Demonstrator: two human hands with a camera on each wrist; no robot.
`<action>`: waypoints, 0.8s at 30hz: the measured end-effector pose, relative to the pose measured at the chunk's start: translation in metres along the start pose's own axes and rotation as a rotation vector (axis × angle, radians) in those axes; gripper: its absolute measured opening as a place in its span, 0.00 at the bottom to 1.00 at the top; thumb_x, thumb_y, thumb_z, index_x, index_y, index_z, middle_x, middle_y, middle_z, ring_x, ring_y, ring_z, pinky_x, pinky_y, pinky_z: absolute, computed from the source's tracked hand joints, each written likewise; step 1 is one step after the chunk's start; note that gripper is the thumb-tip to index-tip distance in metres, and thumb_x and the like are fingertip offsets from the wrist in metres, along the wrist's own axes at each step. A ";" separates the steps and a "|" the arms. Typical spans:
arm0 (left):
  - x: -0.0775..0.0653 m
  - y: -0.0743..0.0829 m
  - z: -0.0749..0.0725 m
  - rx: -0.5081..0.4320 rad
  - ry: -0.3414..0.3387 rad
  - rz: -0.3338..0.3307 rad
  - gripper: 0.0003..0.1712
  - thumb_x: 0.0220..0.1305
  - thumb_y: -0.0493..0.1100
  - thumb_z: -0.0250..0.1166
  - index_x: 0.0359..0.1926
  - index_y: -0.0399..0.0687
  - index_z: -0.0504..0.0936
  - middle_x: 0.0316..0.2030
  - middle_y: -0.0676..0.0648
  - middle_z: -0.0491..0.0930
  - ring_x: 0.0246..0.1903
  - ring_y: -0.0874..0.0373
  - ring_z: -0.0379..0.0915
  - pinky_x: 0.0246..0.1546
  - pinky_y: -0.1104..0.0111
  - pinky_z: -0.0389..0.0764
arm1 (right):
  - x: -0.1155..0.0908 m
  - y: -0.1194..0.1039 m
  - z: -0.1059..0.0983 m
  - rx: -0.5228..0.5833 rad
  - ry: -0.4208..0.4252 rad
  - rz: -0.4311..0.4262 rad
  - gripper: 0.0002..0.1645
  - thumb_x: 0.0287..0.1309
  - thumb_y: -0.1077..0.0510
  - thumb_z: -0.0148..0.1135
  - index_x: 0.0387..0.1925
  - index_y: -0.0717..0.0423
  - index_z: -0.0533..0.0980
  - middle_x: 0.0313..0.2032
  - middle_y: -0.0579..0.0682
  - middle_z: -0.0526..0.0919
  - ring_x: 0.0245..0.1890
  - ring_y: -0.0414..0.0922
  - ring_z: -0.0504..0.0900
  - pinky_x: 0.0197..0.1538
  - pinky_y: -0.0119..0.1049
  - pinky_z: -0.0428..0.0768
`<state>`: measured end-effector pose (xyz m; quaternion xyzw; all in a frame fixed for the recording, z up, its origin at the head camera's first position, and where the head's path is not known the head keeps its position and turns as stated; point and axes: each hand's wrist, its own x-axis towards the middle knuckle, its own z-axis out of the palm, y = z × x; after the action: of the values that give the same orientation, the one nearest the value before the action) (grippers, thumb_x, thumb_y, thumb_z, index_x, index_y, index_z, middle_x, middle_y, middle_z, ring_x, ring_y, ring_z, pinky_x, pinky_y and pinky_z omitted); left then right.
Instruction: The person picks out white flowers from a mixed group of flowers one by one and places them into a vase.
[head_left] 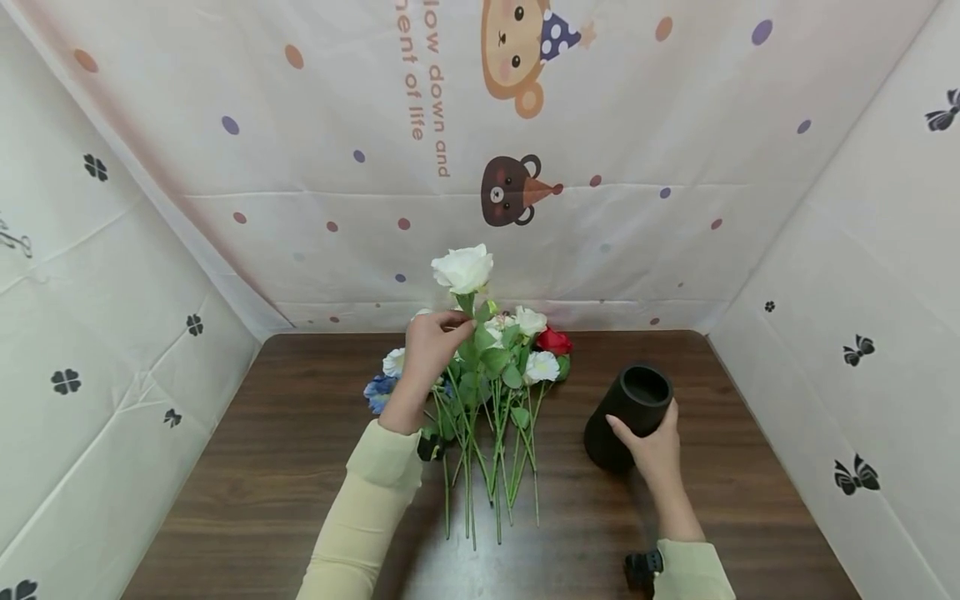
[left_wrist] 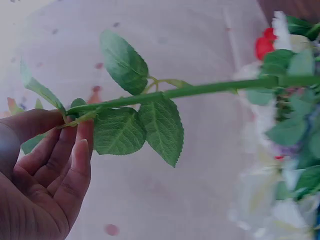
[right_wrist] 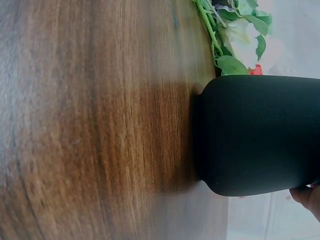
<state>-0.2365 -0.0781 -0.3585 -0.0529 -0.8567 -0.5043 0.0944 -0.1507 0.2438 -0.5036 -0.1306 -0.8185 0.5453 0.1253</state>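
Note:
My left hand (head_left: pixel 432 350) pinches the green stem (left_wrist: pixel 200 90) of a white rose (head_left: pixel 463 268) between thumb and fingertips, just under the bloom. The rose stands upright above the other flowers, and its leaves (left_wrist: pixel 120 131) hang near my fingers in the left wrist view. On the right of the table, my right hand (head_left: pixel 656 446) grips a black cylindrical vase (head_left: pixel 626 417), with the thumb on the near side. Its round opening faces up; in the right wrist view the base of the vase (right_wrist: pixel 260 135) meets the wood.
A bunch of artificial flowers lies mid-table, with white blooms (head_left: pixel 542 367), a red rose (head_left: pixel 555 340) and blue petals (head_left: pixel 380 392). Their thin stems (head_left: pixel 498 475) point toward the near edge. Printed cloth walls (head_left: pixel 637 258) stand around the wooden table (head_left: pixel 247 483).

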 end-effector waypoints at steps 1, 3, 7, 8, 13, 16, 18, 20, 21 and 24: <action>-0.001 0.004 -0.001 0.004 0.004 0.020 0.13 0.67 0.43 0.68 0.46 0.40 0.91 0.44 0.37 0.90 0.41 0.44 0.88 0.36 0.60 0.86 | 0.000 0.000 0.000 -0.002 0.000 0.002 0.65 0.58 0.56 0.74 0.82 0.53 0.39 0.77 0.68 0.56 0.77 0.68 0.56 0.74 0.71 0.57; -0.003 0.013 -0.004 0.021 0.013 0.061 0.13 0.67 0.43 0.68 0.46 0.40 0.91 0.44 0.38 0.90 0.41 0.44 0.88 0.37 0.57 0.87 | -0.001 0.000 0.000 -0.003 0.001 0.004 0.65 0.58 0.56 0.74 0.82 0.53 0.39 0.77 0.68 0.56 0.77 0.68 0.56 0.74 0.71 0.57; -0.007 0.029 -0.006 0.047 0.026 0.134 0.13 0.68 0.43 0.68 0.45 0.39 0.91 0.42 0.38 0.91 0.39 0.45 0.88 0.37 0.56 0.86 | -0.001 0.000 0.000 -0.002 0.005 -0.002 0.65 0.58 0.56 0.74 0.82 0.54 0.39 0.77 0.68 0.56 0.77 0.68 0.56 0.74 0.71 0.57; -0.007 0.033 -0.007 0.050 0.030 0.157 0.12 0.68 0.43 0.68 0.45 0.39 0.91 0.41 0.38 0.91 0.38 0.46 0.88 0.37 0.56 0.86 | -0.001 0.000 0.000 0.000 0.006 -0.004 0.65 0.58 0.56 0.74 0.82 0.54 0.39 0.77 0.68 0.56 0.77 0.68 0.56 0.74 0.71 0.57; -0.006 0.050 -0.006 0.032 0.058 0.287 0.11 0.66 0.41 0.70 0.42 0.36 0.91 0.36 0.37 0.91 0.34 0.46 0.88 0.37 0.56 0.88 | -0.002 -0.001 -0.001 -0.009 0.003 0.003 0.66 0.59 0.55 0.74 0.82 0.52 0.38 0.77 0.68 0.55 0.77 0.68 0.56 0.74 0.71 0.57; -0.003 0.060 -0.005 0.015 0.068 0.353 0.09 0.65 0.39 0.71 0.40 0.36 0.91 0.35 0.37 0.91 0.33 0.47 0.89 0.36 0.58 0.88 | -0.003 -0.002 -0.001 -0.018 -0.007 0.014 0.66 0.59 0.53 0.74 0.83 0.51 0.37 0.78 0.67 0.54 0.78 0.68 0.55 0.74 0.72 0.57; -0.001 0.069 -0.005 0.005 0.068 0.386 0.09 0.65 0.39 0.71 0.40 0.36 0.91 0.35 0.38 0.91 0.34 0.48 0.89 0.37 0.59 0.88 | -0.003 -0.002 -0.001 -0.019 -0.011 0.017 0.66 0.60 0.53 0.73 0.83 0.50 0.36 0.78 0.67 0.53 0.78 0.68 0.54 0.74 0.72 0.57; 0.000 0.079 -0.005 -0.012 0.063 0.424 0.09 0.65 0.39 0.71 0.40 0.36 0.91 0.35 0.38 0.91 0.33 0.48 0.89 0.37 0.60 0.88 | -0.003 -0.002 -0.001 -0.018 -0.010 0.015 0.67 0.60 0.53 0.73 0.83 0.51 0.36 0.78 0.68 0.54 0.78 0.68 0.55 0.74 0.72 0.57; 0.000 0.084 -0.005 -0.021 0.060 0.440 0.10 0.65 0.40 0.71 0.40 0.35 0.91 0.35 0.38 0.91 0.34 0.48 0.89 0.37 0.61 0.88 | -0.003 -0.001 -0.001 -0.017 -0.008 0.012 0.66 0.60 0.53 0.74 0.83 0.51 0.37 0.78 0.68 0.54 0.77 0.69 0.55 0.74 0.71 0.57; 0.001 0.100 -0.005 -0.068 0.045 0.478 0.10 0.65 0.40 0.71 0.40 0.35 0.90 0.34 0.38 0.91 0.32 0.48 0.89 0.36 0.63 0.88 | -0.003 -0.001 -0.001 -0.011 0.005 0.001 0.66 0.59 0.54 0.74 0.82 0.52 0.38 0.77 0.69 0.56 0.77 0.69 0.56 0.73 0.71 0.57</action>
<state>-0.2179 -0.0338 -0.2708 -0.2461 -0.8000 -0.4972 0.2285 -0.1475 0.2428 -0.5024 -0.1328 -0.8211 0.5406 0.1263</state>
